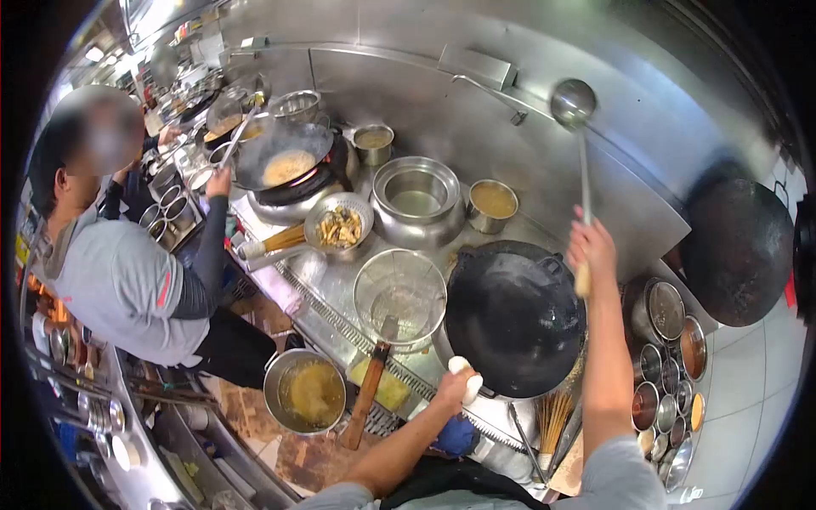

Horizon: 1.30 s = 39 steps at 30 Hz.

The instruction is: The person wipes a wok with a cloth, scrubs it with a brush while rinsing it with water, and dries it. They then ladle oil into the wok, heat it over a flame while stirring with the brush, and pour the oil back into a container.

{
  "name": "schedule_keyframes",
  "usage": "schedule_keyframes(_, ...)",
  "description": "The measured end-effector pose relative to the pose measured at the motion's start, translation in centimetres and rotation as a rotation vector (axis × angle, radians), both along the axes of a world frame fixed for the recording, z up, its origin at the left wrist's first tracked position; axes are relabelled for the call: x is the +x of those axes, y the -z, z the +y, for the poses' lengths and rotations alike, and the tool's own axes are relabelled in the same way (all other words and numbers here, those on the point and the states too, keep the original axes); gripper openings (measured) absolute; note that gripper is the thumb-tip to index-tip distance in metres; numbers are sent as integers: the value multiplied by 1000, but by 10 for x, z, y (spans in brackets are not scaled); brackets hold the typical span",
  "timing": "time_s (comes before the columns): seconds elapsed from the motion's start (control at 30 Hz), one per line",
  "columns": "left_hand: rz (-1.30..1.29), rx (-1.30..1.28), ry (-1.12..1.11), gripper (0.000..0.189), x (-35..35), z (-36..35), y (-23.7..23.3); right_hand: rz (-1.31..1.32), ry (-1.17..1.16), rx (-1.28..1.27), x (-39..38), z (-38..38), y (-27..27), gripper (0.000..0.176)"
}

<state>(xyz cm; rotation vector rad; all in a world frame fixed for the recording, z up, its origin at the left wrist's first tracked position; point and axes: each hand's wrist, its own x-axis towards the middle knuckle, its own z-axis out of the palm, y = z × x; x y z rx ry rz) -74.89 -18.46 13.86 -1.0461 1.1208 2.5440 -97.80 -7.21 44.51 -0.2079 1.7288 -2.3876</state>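
Note:
My right hand [592, 248] is wrapped round the handle of a long ladle [573, 104], its metal bowl raised toward the steel back wall and its wooden end pointing down. In front of me a large black wok [514, 319] sits on the stove, with only a thin shine on its dark inside. At the wok's near left rim my left hand [453, 393] is closed on a folded white cloth [468, 381]. Whether it also grips the wok's handle through the cloth is hidden. A wire strainer [399, 293] with a wooden handle [365, 395] lies left of the wok.
A pot of yellowish liquid [313, 393] stands at lower left. Behind are a steel pot [416, 189], a small broth pot [493, 206] and a perforated ladle of food [340, 225]. A co-worker [127, 263] tends a steaming wok [285, 157]. Seasoning containers [667, 382] and another wok [738, 251] are at right.

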Motion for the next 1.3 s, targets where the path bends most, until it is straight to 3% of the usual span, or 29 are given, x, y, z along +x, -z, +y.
schedule_keyframes(0.23,-21,46,27,15,-3,-1,-3,166,-47,346,-143,-131,-25,23)
schedule_keyframes(0.37,51,-116,79,15,-7,9,41,172,-78,434,-177,-167,-21,14)
schedule_keyframes(0.43,29,-51,29,16,-8,10,32,160,-118,439,-183,-169,-15,16)
schedule_keyframes(0.53,56,-40,58,28,-4,0,16,119,-133,394,-157,-148,2,16)
schedule_keyframes(0.6,81,-68,80,21,-2,-4,-7,103,-131,408,-125,-116,15,14)
schedule_keyframes(0.83,82,98,37,15,-3,-3,4,156,-127,445,-31,-54,13,17)
schedule_keyframes(1.07,74,63,11,15,-5,-1,3,174,-136,401,-31,-73,-9,24)
schedule_keyframes(1.17,103,80,12,17,-4,-1,3,74,-162,451,-41,-69,17,27)
schedule_keyframes(1.3,20,11,-3,18,-5,-1,-5,139,-189,523,-21,-66,29,34)
